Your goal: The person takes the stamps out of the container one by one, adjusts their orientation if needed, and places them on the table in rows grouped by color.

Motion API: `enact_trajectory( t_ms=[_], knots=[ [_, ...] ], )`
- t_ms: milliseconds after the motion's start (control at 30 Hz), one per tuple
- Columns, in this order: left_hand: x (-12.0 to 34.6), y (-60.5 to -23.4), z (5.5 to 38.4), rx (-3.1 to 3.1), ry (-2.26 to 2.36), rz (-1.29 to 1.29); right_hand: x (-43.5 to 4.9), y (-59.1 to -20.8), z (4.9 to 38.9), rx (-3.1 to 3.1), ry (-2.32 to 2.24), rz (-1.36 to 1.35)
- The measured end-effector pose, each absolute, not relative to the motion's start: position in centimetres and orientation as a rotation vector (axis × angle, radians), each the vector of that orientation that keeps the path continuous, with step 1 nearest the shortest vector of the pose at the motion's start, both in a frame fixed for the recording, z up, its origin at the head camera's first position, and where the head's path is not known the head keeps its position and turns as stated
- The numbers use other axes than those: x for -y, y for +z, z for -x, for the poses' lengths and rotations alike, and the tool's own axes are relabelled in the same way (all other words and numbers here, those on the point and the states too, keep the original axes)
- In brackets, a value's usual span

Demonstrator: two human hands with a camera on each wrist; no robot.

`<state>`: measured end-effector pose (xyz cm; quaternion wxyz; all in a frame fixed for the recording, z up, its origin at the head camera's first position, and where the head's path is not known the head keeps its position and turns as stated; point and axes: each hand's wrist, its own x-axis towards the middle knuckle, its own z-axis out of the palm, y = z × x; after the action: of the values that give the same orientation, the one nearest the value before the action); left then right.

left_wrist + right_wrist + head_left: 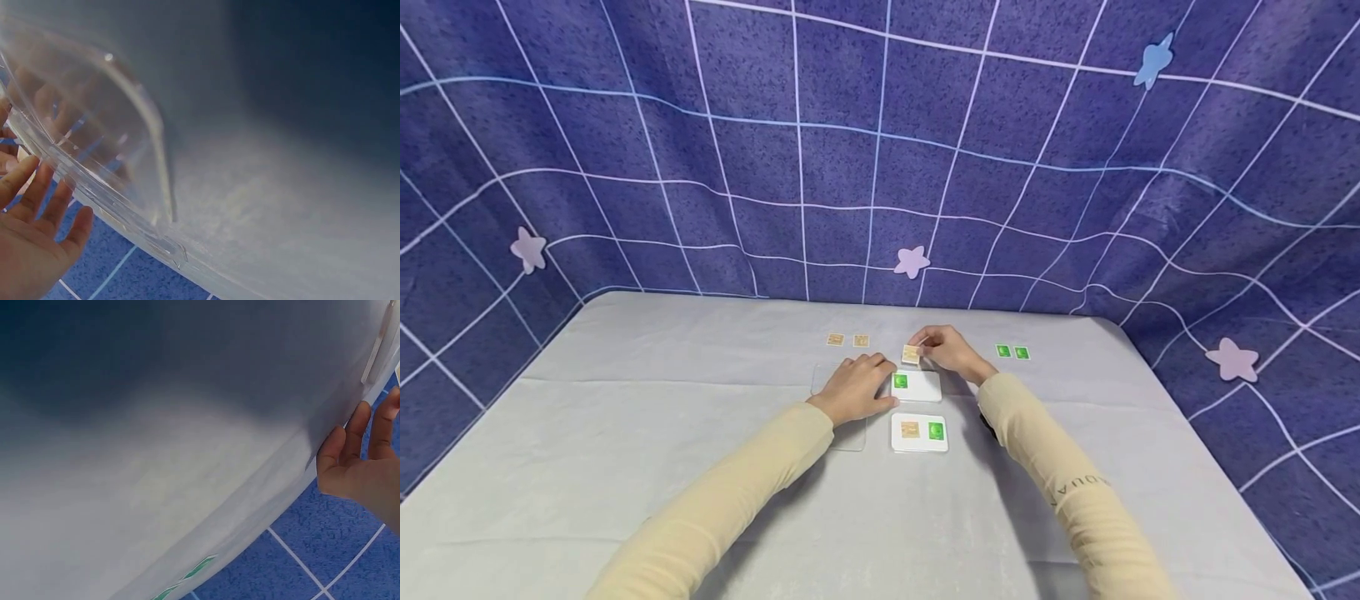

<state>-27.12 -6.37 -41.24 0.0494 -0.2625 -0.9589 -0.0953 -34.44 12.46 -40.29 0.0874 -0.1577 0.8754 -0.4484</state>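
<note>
In the head view the background is filled by a blue-purple gridded curtain (850, 150); below, a table (587, 467) is covered in pale grey cloth. The cream left sleeve (730, 500) is extended in from 7 o'clock, the right sleeve (1075, 492) from 5 o'clock. A clear plastic piece (850, 440), faint outline, is partly covered by the left hand (857, 387) — unclenched, fingers loosely extended, thumb and forefinger tips set at the 8 and 10 o'clock corners of the upper white card (925, 387). By the right hand (946, 347) a held tan tile (911, 355) is pinched in the fingertips, just off that card's 12 o'clock edge; whether the card is touched cannot be told. The lower white card (923, 433) is set apart at 6 o'clock from the upper one. On the curtain a blue star (1153, 60) is seen toward 2 o'clock.

Tiles: one green tile (900, 381) is placed at the upper card's 9 o'clock end. On the lower card, a mounted tan tile (910, 429) is seen at 9 o'clock, a mounted green tile (936, 431) at 3. Off the upper card, two loose tan tiles (835, 340) are laid at 10 o'clock — two loose green tiles (1003, 351) between 2 and 3.
</note>
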Motion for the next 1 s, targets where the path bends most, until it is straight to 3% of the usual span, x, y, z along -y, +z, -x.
enact_trajectory(
  t_ms=[1000],
  knots=[
    [6.4, -41.4, 27.2, 2.897, -0.283, 0.819, -9.3, -40.2, 37.5, -2.553, -1.350, 0.402]
  ],
)
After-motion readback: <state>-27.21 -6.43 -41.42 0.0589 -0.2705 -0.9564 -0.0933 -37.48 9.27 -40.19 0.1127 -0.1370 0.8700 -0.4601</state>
